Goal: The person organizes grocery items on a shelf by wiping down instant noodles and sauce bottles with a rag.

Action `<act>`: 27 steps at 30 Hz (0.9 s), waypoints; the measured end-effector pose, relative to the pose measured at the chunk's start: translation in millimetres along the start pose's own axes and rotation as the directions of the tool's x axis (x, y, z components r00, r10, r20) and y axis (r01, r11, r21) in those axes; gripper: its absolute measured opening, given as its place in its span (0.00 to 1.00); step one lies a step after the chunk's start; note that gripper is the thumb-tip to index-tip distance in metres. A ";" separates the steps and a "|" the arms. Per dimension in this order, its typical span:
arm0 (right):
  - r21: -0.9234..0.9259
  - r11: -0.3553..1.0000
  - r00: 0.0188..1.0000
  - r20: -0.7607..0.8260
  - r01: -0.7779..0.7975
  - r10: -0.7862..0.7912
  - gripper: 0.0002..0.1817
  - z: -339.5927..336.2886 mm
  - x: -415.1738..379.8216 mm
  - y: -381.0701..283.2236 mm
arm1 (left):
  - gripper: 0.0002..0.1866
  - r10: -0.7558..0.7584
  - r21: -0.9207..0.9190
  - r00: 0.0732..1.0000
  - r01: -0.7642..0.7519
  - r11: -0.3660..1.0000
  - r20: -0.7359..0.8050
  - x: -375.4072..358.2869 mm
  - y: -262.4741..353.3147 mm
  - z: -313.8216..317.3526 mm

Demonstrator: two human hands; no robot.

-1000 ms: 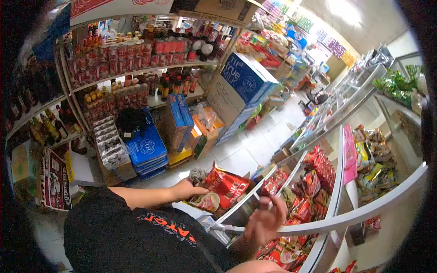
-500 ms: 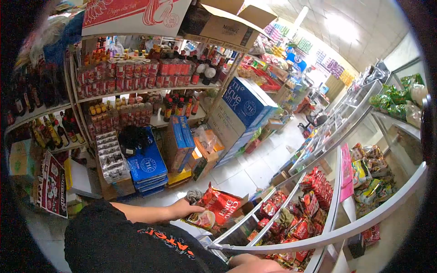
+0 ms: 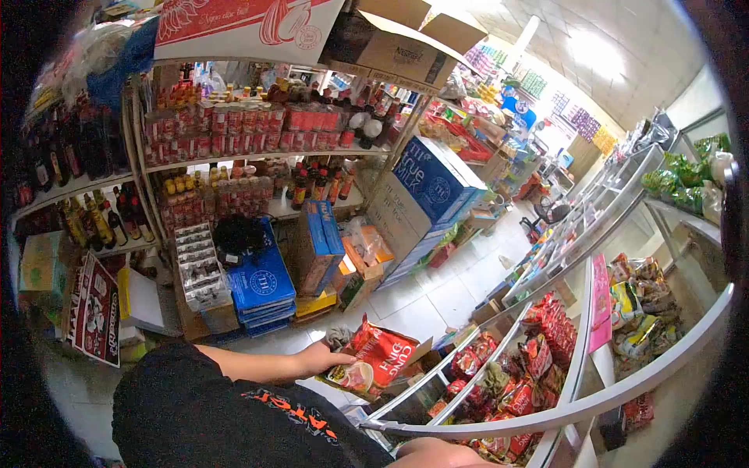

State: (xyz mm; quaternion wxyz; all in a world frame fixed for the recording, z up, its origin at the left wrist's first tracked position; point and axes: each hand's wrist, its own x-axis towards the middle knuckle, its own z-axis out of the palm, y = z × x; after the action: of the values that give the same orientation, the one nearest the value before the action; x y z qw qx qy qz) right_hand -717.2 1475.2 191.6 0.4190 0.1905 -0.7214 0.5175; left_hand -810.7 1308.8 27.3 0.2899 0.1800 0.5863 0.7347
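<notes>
Shelving [image 3: 265, 160] packed with cans and bottles bears an open carton [image 3: 406, 54] on top; with its flaps spread, a knock to that shelf could tip it. The glass case [image 3: 616, 402] has a curved pale rim, and an arm brought carelessly across it could catch there. Blue flat packs [image 3: 265, 287] lie stacked low down; a foot or elbow against them could set them sliding. At the bottom edge, the right arm [image 3: 441, 454] shows only in part, so I cannot tell the state of its grip. The red packet [image 3: 382, 355] is near the case's frame, its near edge pinched in the left hand [image 3: 316, 359]; held by one side, it could swing, crease or slip. A grey wad [image 3: 338, 335], seemingly cloth, bunches at those fingers and could loosen the grip.
</notes>
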 end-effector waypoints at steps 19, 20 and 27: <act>0.035 0.999 0.998 0.050 -0.027 0.026 0.20 1.3 -3.9 2.8 | 0.20 -0.019 0.152 0.998 0.029 0.988 -0.064 1.0 -7.2 -2.0; 0.036 0.999 0.998 0.051 -0.030 0.028 0.20 1.0 -3.8 3.1 | 0.20 -0.013 0.141 0.998 0.021 0.990 -0.056 4.2 -14.1 -4.1; 0.046 0.998 0.998 0.063 -0.033 0.031 0.19 -0.4 -6.0 3.0 | 0.22 -0.043 0.212 0.995 0.062 0.975 -0.092 3.3 -10.1 -2.4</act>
State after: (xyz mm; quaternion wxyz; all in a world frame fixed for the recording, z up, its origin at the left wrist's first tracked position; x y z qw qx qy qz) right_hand -715.7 1475.8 185.1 0.3833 0.2049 -0.7246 0.5348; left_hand -812.6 1310.5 16.7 0.2623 0.1627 0.6788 0.6664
